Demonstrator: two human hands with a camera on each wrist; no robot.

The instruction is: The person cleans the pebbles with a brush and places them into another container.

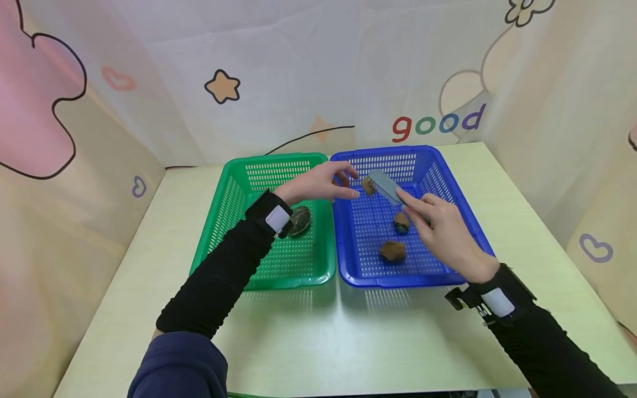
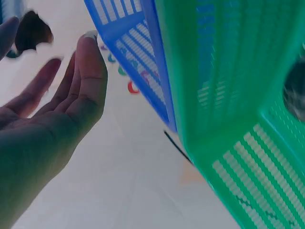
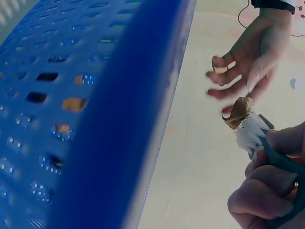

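My right hand (image 1: 440, 232) grips a grey-blue scrubbing brush (image 1: 385, 186) over the blue basket. White bristles (image 3: 250, 133) face a small brown stone (image 1: 368, 186), which sits right at their tips in the right wrist view. Just left of that stone is my left hand (image 1: 323, 182), fingers spread and bent a little, with a gap between its fingertips and the stone in the head view. In the left wrist view the stone (image 2: 33, 31) looks dark and blurred, close to the thumb. Two more stones, a two-toned one (image 1: 401, 223) and a brown one (image 1: 392, 252), lie in the blue basket.
The blue basket (image 1: 343, 265) stands beside a green basket (image 1: 325, 268) on a pale table (image 1: 378, 342), their rims close together. A dark, rounded stone (image 1: 300, 221) lies in the green one, partly behind the left wrist strap. A printed cloth (image 1: 298, 66) hangs behind.
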